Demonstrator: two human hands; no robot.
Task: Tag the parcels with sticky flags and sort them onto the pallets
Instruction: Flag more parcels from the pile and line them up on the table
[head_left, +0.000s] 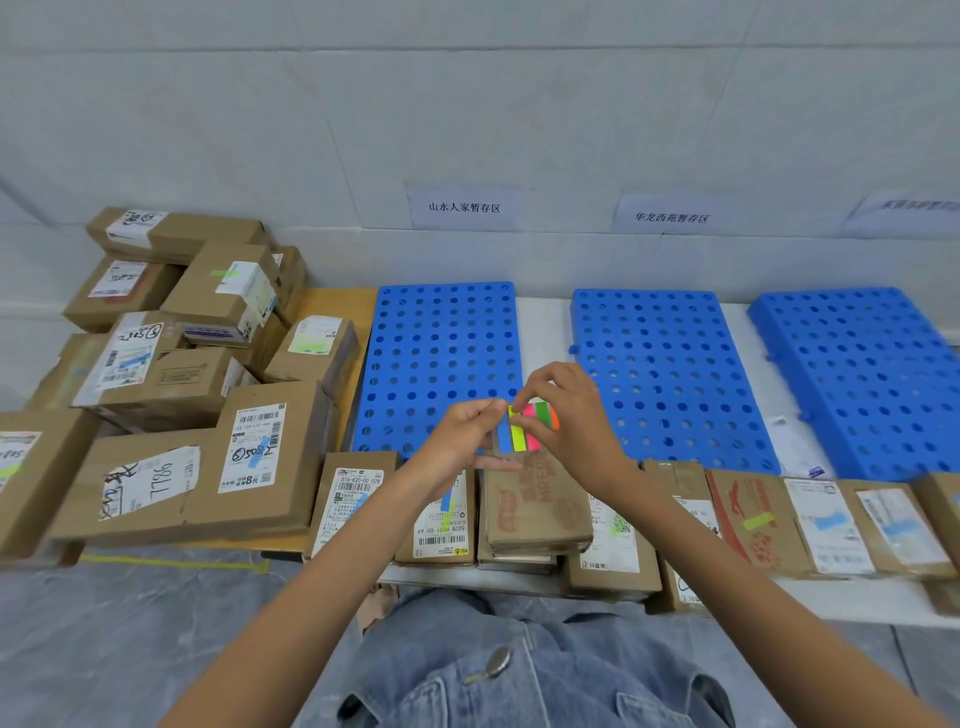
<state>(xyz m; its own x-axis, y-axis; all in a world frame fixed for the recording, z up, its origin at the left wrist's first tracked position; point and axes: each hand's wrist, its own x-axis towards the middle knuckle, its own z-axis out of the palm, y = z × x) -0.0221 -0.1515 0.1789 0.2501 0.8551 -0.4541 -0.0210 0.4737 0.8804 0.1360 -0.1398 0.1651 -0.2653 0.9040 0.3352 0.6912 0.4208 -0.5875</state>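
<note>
My left hand (467, 441) grips a clear card of sticky flags (522, 431) with blue, yellow, pink, green and orange strips. My right hand (566, 415) pinches the top of the flags from the right. Both hands hover over a row of brown parcels (535, 509) along the table's front edge; several carry blue or green flags. Three blue perforated pallets lie behind: the left pallet (441, 343), the middle pallet (660, 374) and the right pallet (862, 374), none bearing parcels.
A heap of cardboard parcels (197, 364) fills the left side, some flagged. Paper signs (462, 208) hang on the white wall above the pallets. A loose paper slip (795, 441) lies between the middle and right pallets. My denim-clad lap is below.
</note>
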